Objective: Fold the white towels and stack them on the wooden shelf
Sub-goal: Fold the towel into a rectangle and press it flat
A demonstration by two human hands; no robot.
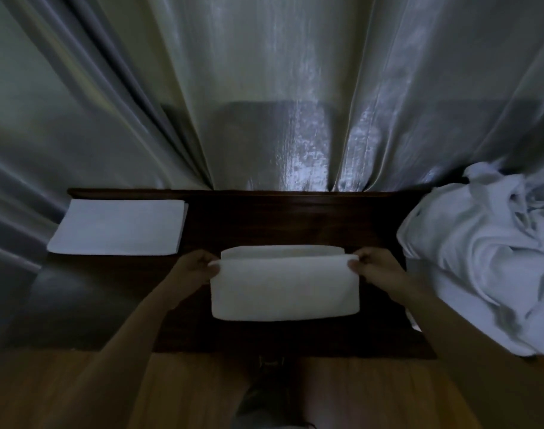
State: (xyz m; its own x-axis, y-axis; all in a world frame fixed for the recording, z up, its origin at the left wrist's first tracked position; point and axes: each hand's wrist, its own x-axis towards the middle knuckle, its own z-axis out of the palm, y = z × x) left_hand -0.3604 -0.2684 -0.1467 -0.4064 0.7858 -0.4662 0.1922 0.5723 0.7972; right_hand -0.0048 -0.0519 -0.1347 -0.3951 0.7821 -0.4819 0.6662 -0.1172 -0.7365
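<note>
A white towel (284, 287) lies half folded in the middle of the dark wooden shelf (280, 218). Its near layer is doubled over toward the far edge, and a strip of the lower layer shows behind it. My left hand (196, 265) pinches the upper left corner of the folded layer. My right hand (376, 265) pinches the upper right corner. A flat, folded white towel (119, 227) rests on the shelf's left end. A rumpled heap of unfolded white towels (487, 261) sits on the right end and spills over the front edge.
A shiny grey curtain (264, 97) hangs right behind the shelf and down its left side. Wooden floor (94, 394) lies below the shelf's front edge, with my legs at the bottom centre.
</note>
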